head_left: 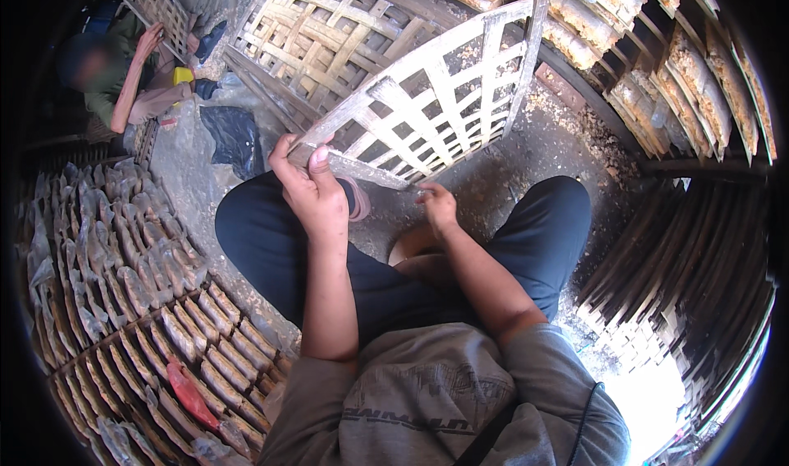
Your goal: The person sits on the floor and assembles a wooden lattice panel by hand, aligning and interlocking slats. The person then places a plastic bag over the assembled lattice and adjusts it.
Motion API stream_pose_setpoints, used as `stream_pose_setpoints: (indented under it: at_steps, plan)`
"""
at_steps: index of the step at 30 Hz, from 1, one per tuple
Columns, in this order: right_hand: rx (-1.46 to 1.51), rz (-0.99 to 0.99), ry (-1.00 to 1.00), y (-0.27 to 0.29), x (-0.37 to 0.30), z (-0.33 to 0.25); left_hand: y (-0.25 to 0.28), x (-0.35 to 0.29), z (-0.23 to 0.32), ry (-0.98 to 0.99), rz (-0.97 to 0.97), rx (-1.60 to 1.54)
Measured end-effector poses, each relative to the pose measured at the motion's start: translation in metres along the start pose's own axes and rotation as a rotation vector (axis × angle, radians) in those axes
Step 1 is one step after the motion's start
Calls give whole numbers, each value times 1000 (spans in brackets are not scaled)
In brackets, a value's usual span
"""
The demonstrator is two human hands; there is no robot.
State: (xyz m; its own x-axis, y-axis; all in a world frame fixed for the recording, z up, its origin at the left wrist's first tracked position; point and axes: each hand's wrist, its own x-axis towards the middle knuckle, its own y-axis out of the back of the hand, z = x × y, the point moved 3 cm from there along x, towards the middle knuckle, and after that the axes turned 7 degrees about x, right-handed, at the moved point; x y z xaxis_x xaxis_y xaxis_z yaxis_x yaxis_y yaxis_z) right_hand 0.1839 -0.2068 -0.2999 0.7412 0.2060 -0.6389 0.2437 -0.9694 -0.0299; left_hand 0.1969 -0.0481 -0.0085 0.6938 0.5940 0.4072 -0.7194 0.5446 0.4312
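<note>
A lattice tray (pixel 436 96) of pale slats woven in a wooden frame stands tilted in front of me. My left hand (pixel 316 191) is closed round its near left corner, thumb on top of the frame. Just below the tray's lower edge is my right hand (pixel 440 209), fingers partly curled and apart. Its fingertips are close to the frame; whether they touch it I cannot tell. Behind, more woven lattice trays (pixel 316 39) lie on the floor, partly covered by the held one.
Rows of plastic-wrapped slabs (pixel 107 252) line the left side, a red plastic piece (pixel 191 394) among them. Racks of crumbly slabs (pixel 699 80) rise at upper right, above stacked dark boards (pixel 666 252). At far left a co-worker (pixel 123 80) holds another lattice tray (pixel 156 10). Crumbs litter the floor.
</note>
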Motion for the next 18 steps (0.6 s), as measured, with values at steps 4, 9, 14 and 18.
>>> stream_pose_setpoints:
  at_steps: [4, 9, 14, 18]
  plan:
    - [-132, -33, -160, 15, 25, 23, 2, 1, -8, -26, 24, 0]
    - [-163, -172, -117, 12, 40, 39, 0, 7, -10, 2, 17, -20]
    - [-296, -155, 67, -4, 38, 46, -1, 11, -14, 4, 5, -23]
    - [-631, -78, 170, -11, 20, 11, 2, 11, -16, 22, 1, -13]
